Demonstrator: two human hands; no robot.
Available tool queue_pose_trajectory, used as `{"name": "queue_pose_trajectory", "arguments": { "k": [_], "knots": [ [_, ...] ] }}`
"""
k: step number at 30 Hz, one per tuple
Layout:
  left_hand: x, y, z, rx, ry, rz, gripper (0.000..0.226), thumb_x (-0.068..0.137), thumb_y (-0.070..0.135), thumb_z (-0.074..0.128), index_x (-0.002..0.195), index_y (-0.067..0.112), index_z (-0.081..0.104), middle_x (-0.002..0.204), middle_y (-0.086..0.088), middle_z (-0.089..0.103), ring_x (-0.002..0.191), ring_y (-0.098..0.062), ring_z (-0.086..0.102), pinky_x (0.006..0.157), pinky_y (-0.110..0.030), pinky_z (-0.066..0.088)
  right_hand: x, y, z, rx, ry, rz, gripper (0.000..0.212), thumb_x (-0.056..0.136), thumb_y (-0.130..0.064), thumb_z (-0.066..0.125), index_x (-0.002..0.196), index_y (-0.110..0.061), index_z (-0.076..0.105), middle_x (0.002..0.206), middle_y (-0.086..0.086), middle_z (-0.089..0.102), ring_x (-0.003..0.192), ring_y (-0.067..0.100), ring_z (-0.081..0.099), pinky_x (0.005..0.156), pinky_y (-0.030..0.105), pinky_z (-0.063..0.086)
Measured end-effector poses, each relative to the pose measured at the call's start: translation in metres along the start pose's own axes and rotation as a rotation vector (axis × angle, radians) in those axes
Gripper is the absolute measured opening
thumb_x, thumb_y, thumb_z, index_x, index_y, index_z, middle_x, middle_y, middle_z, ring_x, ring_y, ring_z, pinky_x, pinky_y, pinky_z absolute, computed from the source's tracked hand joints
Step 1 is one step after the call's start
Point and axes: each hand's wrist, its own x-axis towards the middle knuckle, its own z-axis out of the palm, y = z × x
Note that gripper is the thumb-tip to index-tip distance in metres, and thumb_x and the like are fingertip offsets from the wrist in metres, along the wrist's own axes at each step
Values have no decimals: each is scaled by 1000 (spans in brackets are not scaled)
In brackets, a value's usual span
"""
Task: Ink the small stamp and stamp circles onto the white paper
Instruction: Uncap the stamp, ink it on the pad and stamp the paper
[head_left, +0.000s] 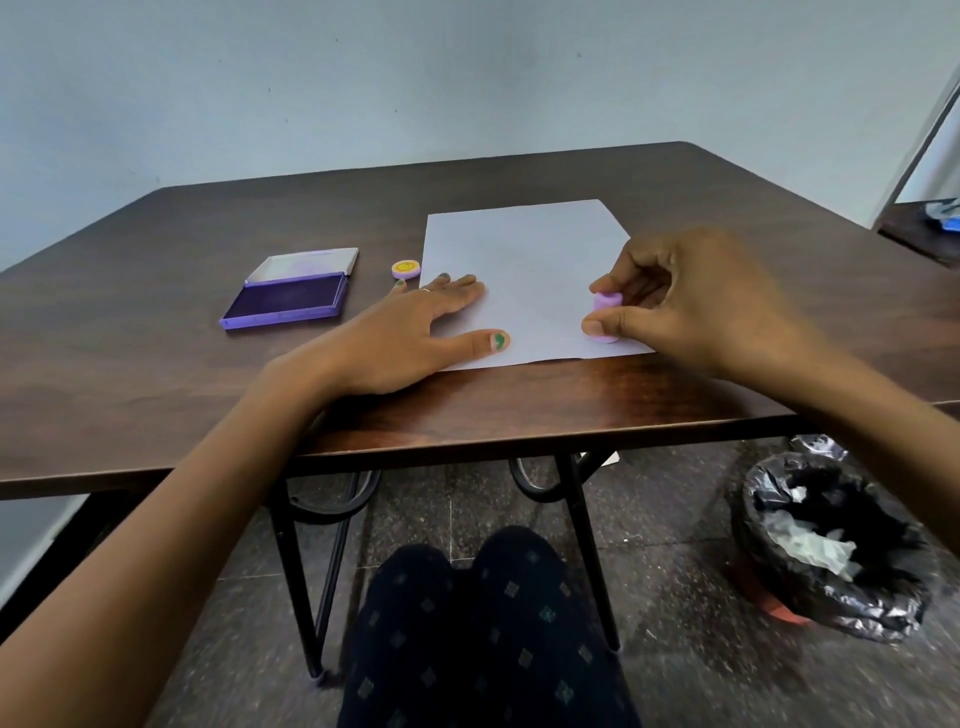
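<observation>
A white sheet of paper (524, 260) lies on the dark wooden table (156, 374), near its front edge. My left hand (415, 327) rests flat on the paper's left side, fingers spread. My right hand (691, 301) pinches a small pink-purple stamp (607, 312) between thumb and fingers, its base down on the paper's lower right part. An open purple ink pad (288, 301) with its lid raised sits left of the paper. The stamp's yellow-faced cap (405, 268) lies between pad and paper. No printed marks are visible on the sheet.
A bin lined with a black bag (831, 545) stands on the floor at the right, below the table. My knees (483, 623) are under the front edge, between the metal table legs. A second table corner (924, 228) shows far right.
</observation>
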Motion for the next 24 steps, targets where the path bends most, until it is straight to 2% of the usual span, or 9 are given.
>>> {"name": "queue_pose_trajectory", "arguments": {
  "k": [5,9,12,15,18,20,24],
  "knots": [
    [-1,0,0,-3,6,6,73,85,56,47,148,27,24,157,13,15,144,0,5,112,-20,0,-2,0,6,11,59,32,15,68,-21,79,80,-16,70,65,-8,66,54,-4,60,55,-2,41],
    [-3,0,-1,-5,-4,-11,73,86,57,47,148,28,23,158,13,14,145,-3,1,118,-27,-1,-5,0,10,47,84,44,13,69,-17,78,79,-13,69,60,-18,61,50,-21,54,52,-6,36],
    [-3,1,-1,-16,-4,-16,73,86,57,47,148,28,23,158,13,14,146,-4,1,120,-33,1,-1,3,2,151,52,125,14,69,-19,79,78,-15,69,60,-12,66,48,-12,59,48,-1,39],
    [-2,0,0,-23,1,-17,73,85,57,48,148,28,23,158,13,14,146,-4,1,120,-33,1,-3,8,-8,565,91,300,20,61,-19,82,75,-12,69,61,0,74,57,4,69,56,13,53],
    [-1,-2,0,-30,-3,-17,75,84,59,48,148,28,23,158,13,14,146,-4,0,120,-33,1,-3,16,-19,977,166,484,18,60,-18,76,73,-9,67,58,-1,74,60,9,71,58,18,57],
    [0,-2,0,-27,-4,-10,77,83,61,47,148,28,22,158,13,13,145,-4,0,120,-32,1,-2,21,-25,1137,214,582,7,73,-13,71,74,-8,65,57,0,73,59,10,71,56,18,57],
    [1,-4,1,-15,-10,-6,79,81,64,44,148,30,21,158,15,12,145,-3,-1,118,-29,-1,1,23,-30,1276,253,688,7,79,-12,67,75,-9,61,54,2,72,55,9,70,50,17,54]
  ]
}}
